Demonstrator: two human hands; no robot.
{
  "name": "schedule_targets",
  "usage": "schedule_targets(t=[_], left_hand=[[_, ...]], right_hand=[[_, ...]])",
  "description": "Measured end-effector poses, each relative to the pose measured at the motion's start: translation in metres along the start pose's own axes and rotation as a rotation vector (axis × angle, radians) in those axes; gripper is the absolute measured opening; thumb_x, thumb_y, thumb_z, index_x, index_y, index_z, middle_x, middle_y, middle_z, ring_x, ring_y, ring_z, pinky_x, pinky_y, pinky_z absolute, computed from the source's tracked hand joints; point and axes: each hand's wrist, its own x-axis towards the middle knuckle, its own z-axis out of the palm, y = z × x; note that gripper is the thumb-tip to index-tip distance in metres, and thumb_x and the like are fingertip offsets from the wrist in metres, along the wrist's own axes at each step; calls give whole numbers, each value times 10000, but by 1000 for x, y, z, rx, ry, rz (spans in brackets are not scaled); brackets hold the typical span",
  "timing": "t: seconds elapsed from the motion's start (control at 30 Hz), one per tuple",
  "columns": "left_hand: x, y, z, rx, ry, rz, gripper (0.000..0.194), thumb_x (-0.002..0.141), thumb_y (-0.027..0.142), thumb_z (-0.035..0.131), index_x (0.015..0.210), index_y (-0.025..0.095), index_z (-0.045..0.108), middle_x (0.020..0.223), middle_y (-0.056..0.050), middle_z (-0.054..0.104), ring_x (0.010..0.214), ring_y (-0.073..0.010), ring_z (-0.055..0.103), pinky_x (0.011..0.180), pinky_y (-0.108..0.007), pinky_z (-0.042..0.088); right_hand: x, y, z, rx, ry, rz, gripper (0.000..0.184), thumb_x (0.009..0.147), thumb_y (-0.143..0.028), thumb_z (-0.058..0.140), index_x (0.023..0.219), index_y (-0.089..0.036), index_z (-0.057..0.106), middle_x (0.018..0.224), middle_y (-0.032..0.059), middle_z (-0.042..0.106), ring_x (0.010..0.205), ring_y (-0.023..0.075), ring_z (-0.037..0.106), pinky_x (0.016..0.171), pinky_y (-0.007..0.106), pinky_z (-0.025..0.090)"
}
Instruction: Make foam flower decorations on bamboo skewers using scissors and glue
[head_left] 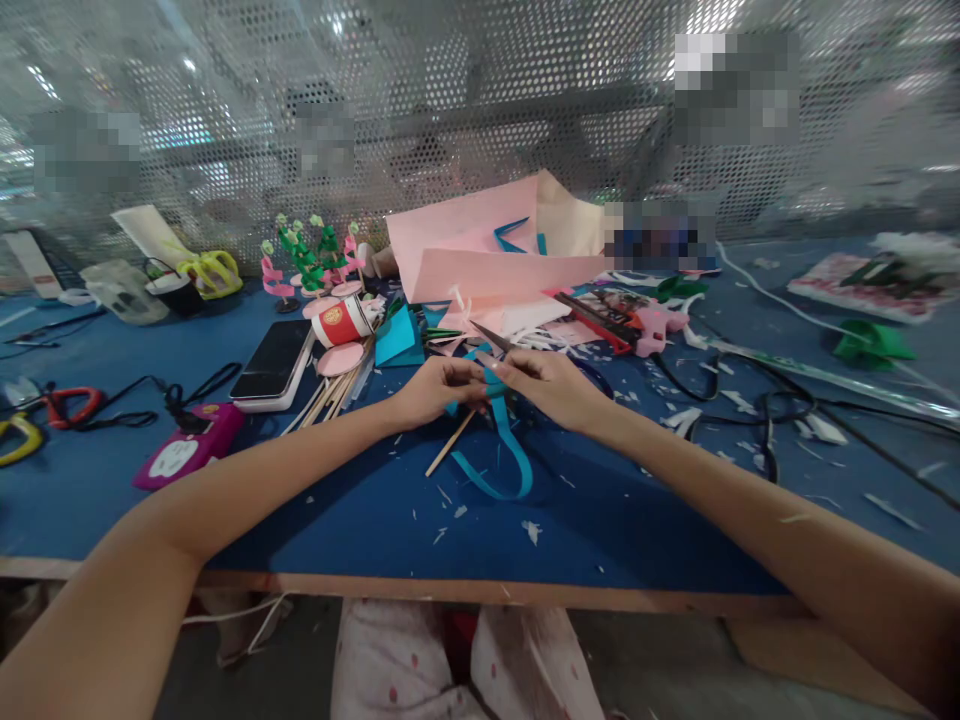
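Note:
My left hand (439, 388) pinches a thin wooden stick (450, 443) together with one end of a long teal foam strip (504, 458) that loops down onto the blue table (360, 500). My right hand (551, 385) is closed on the same strip right beside it, with the blades of a pair of scissors (489, 337) poking out above its fingers. Both hands meet at the middle of the table, fingertips touching.
Pink sheets (480, 255) lie behind the hands, with small foam flower figures (307, 260), a red paper cup (341, 322), a phone (274, 362), a bundle of sticks (330, 395), a pink glue gun (652, 325) and black cables (757, 410). A perforated metal screen (480, 120) closes off the back. White scraps litter the table.

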Motion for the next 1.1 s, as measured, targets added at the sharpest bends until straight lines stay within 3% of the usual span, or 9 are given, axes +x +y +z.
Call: schedule_targets(t=[0.17,0.3,0.47,0.6,0.7,0.8,0.9,1.0,1.1], left_hand=[[2,-1,-3,-18,17,-3,303,541,300,742,711,97,595,606,1,622,543,-82,581,590,-222,489],[3,1,-10,39,31,46,317,540,216,738,787,108,571,708,-23,629,652,-103,594,657,-243,483],[3,2,-13,311,154,190,398,602,159,675,966,139,514,873,-48,609,661,-90,575,640,-229,472],[0,2,-7,505,269,270,489,594,140,670,1035,155,460,922,-49,585,614,-73,554,584,-211,455],[-2,3,-3,536,320,325,442,647,145,615,1053,158,442,957,-59,568,630,-72,547,595,-212,449],[-4,4,-3,462,305,358,381,723,200,536,1087,167,426,1006,-78,558,747,-111,561,619,-217,444],[-7,5,-6,406,249,405,278,784,295,467,1031,168,481,973,-72,562,822,-138,545,642,-223,434],[-9,4,-6,387,304,384,257,786,387,478,917,170,519,756,-23,560,666,-101,515,559,-196,395],[-9,6,0,248,213,293,390,744,443,530,1023,177,471,668,1,558,613,-99,517,508,-188,386]], right_hand=[[11,-1,0,14,-39,-81,400,792,-449,395,505,-171,376,471,-50,315,459,62,301,453,220,236],[17,0,0,237,20,-33,399,767,-463,446,496,-175,391,444,-50,374,426,57,340,439,217,271],[14,1,11,532,80,82,426,749,-483,477,462,-176,404,378,-57,392,341,37,296,377,211,239],[9,0,16,579,76,90,398,758,-462,481,488,-175,430,373,-57,405,322,37,308,354,209,215],[8,1,16,589,103,93,392,772,-473,460,516,-178,434,387,-53,425,322,42,316,354,210,226],[6,2,14,481,195,36,387,792,-464,439,529,-180,426,432,-44,441,360,52,352,395,214,279],[2,1,11,214,293,-97,365,826,-413,410,546,-181,435,485,-25,460,456,79,435,486,224,336],[-3,0,8,-77,344,-225,325,841,-366,398,584,-183,475,525,-3,499,527,108,485,535,235,346],[-7,1,6,-236,337,-274,259,848,-319,392,683,-182,537,567,12,563,548,118,526,533,230,350]])
